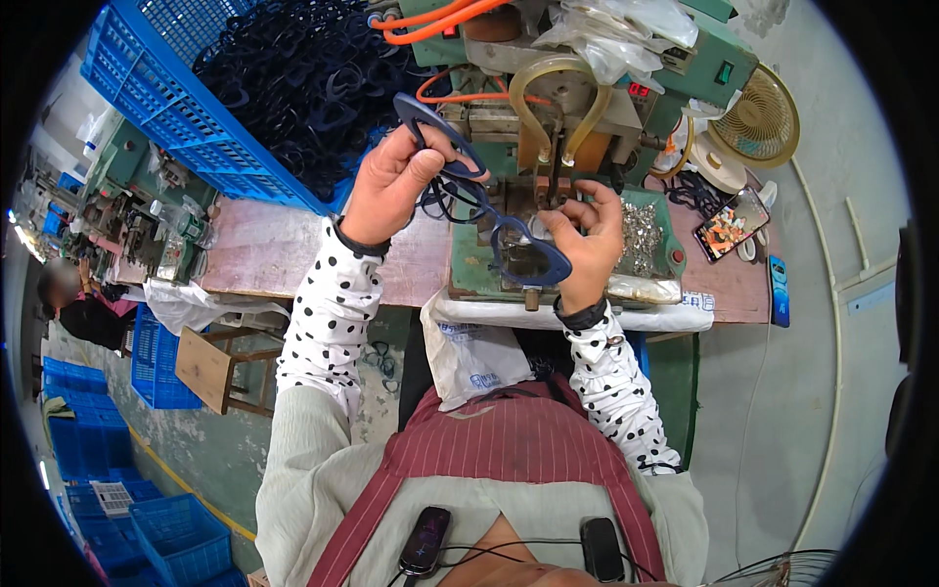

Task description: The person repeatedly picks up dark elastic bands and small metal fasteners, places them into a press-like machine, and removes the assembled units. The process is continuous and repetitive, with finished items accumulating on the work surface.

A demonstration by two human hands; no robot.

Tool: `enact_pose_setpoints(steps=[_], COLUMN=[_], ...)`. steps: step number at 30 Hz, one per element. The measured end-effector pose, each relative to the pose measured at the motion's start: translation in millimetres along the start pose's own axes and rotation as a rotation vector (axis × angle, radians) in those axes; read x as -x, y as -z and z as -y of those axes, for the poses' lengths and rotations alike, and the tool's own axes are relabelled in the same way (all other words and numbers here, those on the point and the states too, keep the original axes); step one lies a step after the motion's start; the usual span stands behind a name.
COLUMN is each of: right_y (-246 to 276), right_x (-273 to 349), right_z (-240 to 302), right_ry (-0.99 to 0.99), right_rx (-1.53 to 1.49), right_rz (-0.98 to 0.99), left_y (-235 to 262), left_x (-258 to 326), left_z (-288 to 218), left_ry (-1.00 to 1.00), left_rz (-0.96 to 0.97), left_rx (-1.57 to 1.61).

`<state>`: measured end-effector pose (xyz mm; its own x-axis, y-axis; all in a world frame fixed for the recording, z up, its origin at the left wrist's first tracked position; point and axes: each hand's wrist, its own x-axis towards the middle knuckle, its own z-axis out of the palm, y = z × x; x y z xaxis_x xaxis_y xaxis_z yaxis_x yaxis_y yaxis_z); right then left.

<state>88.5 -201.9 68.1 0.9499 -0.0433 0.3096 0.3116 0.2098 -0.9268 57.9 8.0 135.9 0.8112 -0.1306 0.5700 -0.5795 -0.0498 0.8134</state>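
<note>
My left hand (385, 188) is closed on dark blue plastic glasses frames. One frame (435, 125) rises tilted above the fingers. Below it, another frame (531, 256) slants down to the right, its far rim beside my right palm. My right hand (590, 243) has its fingers curled in toward the thumb, just beside the copper-coloured tips (553, 186) of a green bench machine (474, 269). Whatever those fingers pinch is too small or hidden to make out. Small silvery metal parts (641, 235) lie heaped on the machine bed, right of this hand.
A blue crate (210, 152) full of dark frames stands at the left. Orange hoses (440, 22) and a plastic bag (626, 39) hang above. At the right are a lit phone (732, 225) and a fan (758, 115). A white sack (474, 357) hangs from the table's front edge.
</note>
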Motion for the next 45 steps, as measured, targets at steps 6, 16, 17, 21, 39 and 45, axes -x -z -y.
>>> enact_pose_setpoints(steps=[6,16,17,21,39,45], right_y=[11.1,113.7,120.8,139.6,157.3,160.2], right_x=[-3.7,-44.1,-44.0,-47.1,-40.4,-42.5], right_z=[-7.3,-37.8,-40.7,-56.5,-84.6,-88.1], right_ry=[0.126,0.033,0.025,0.033,0.457,0.498], right_rx=[0.204,0.234,0.239,0.363,1.218,0.969], right_rz=[0.053,-0.08,-0.08,-0.136,0.085,-0.048], left_y=[-48.3,-96.6,-97.2,-99.8,-110.0,-142.9], left_x=[60.4,62.2,61.4,60.2,64.7,104.0], left_z=[-7.0,60.0,61.3,55.5,46.7,45.2], left_ry=[-0.634,-0.675,-0.675,-0.63,-0.515,-0.053], left_rz=[0.119,0.181,0.172,0.152,0.077,-0.344], left_rx=[-0.661,-0.622,-0.632,-0.686,-0.693,-0.178])
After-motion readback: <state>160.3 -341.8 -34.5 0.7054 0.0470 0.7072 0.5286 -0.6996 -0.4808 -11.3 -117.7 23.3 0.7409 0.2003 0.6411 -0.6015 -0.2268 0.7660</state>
